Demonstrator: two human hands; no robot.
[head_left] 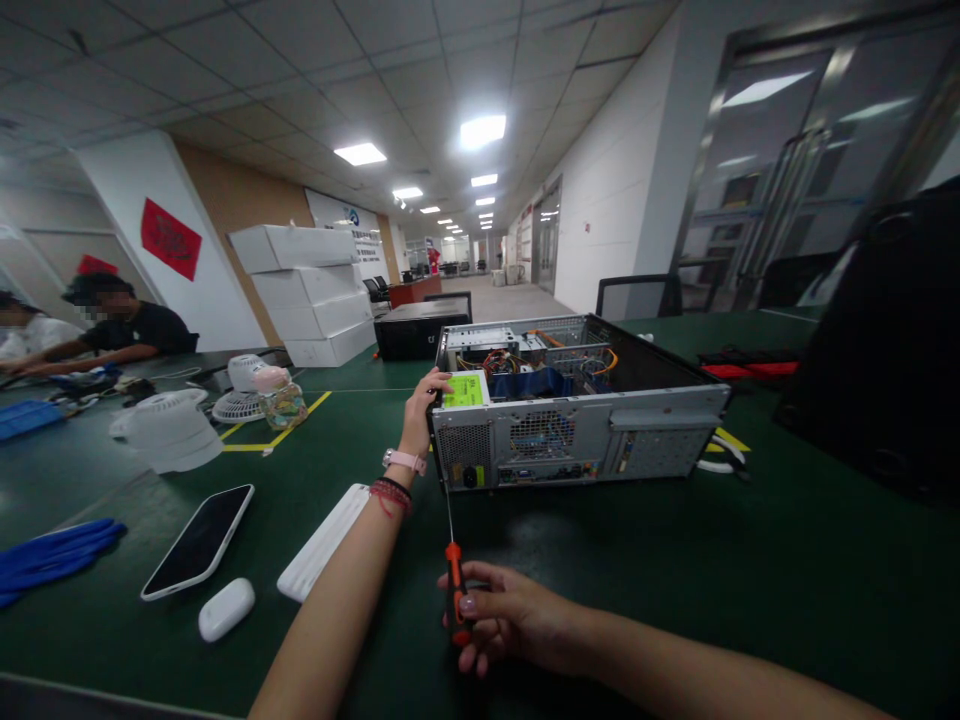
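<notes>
PC [596, 425] on bench [600, 570], driver [454, 570] tip nr lower rear corner.
R hand [517, 610] fingers grip driver; L hand [421, 405] fingers on PC, can't tell if gripping. Poss. slip if driver tilts or PC shifts.

Glass doors [757, 210] and ceiling lights [483, 131] mark an office.

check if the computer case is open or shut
Open: the case has no cover on its top side, and wires show inside.
</notes>
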